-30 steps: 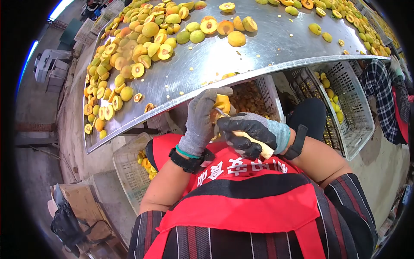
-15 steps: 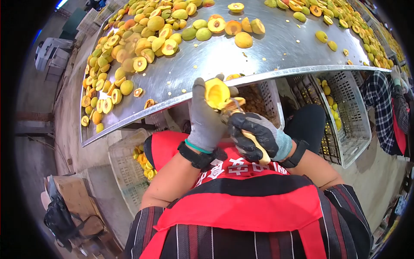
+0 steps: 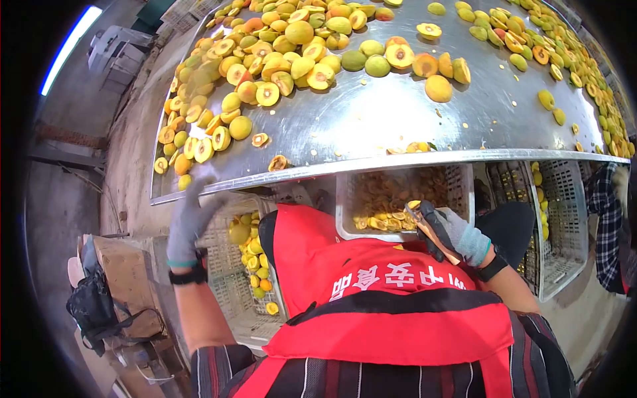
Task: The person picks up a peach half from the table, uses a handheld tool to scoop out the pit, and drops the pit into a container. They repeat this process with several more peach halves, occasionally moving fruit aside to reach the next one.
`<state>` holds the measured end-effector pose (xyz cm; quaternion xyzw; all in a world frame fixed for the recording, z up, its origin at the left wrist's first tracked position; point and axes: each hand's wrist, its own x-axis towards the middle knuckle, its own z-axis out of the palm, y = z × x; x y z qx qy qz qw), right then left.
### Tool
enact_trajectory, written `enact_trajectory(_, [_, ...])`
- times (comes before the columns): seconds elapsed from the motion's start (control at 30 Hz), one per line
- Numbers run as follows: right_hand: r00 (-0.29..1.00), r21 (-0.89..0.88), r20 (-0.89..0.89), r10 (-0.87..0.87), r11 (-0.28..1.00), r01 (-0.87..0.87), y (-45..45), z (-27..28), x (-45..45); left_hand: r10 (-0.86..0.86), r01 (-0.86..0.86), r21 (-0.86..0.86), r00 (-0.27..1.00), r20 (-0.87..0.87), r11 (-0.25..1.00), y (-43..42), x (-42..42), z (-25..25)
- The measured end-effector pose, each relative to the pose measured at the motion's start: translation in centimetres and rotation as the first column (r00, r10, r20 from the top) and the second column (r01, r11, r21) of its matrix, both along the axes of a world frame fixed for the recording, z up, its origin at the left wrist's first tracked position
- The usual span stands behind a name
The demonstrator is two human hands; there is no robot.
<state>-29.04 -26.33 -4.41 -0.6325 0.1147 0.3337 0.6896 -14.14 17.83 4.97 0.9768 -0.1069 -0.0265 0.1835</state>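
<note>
My left hand (image 3: 190, 224), in a grey glove, is held with fingers apart over the left crate (image 3: 219, 278), smeared slightly by motion. A yellow peach half (image 3: 239, 233) appears blurred just right of it, above other peach halves in that crate. My right hand (image 3: 446, 229), in a grey and black glove, grips a wooden-handled pitting tool (image 3: 434, 229). At the tool's upper end is a small yellow peach piece (image 3: 413, 204), over the middle crate (image 3: 345, 199), which holds brownish pits and yellow scraps.
A metal table (image 3: 371, 126) with a raised rim spans the front, carrying heaps of halved peaches (image 3: 265, 66). More crates (image 3: 564, 225) stand at the right, near a person in a checked sleeve (image 3: 602, 225). A cardboard box (image 3: 123, 285) and a black bag (image 3: 93, 315) sit at the left.
My hands have separated. The left let go of the hollowed peach half and swung left over the crate; the right moved right and down with the tool, over the middle crate. The view shifted.
</note>
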Motion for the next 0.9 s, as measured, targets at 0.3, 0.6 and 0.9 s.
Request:
enact_trajectory(0.3, [0.989,-0.044,-0.075,-0.125,0.992,0.121,0.8,1.3,1.0,0.324,-0.302,0.159,0.936,-0.138,0.94,-3.2,17.8,-5.5])
enact_trajectory(0.6, [1.0,-0.007,-0.008,-0.014,1.0,0.014,3.3,0.9,2.3,-0.22,0.271,0.174,0.939,-0.263,0.947,-11.4,13.1,-5.7])
enact_trajectory(0.9, [0.753,-0.428,0.657,0.029,0.837,0.341,1.0,7.4,6.7,-0.157,-0.13,-0.703,0.932,-0.328,0.699,-8.1,12.2,-1.6])
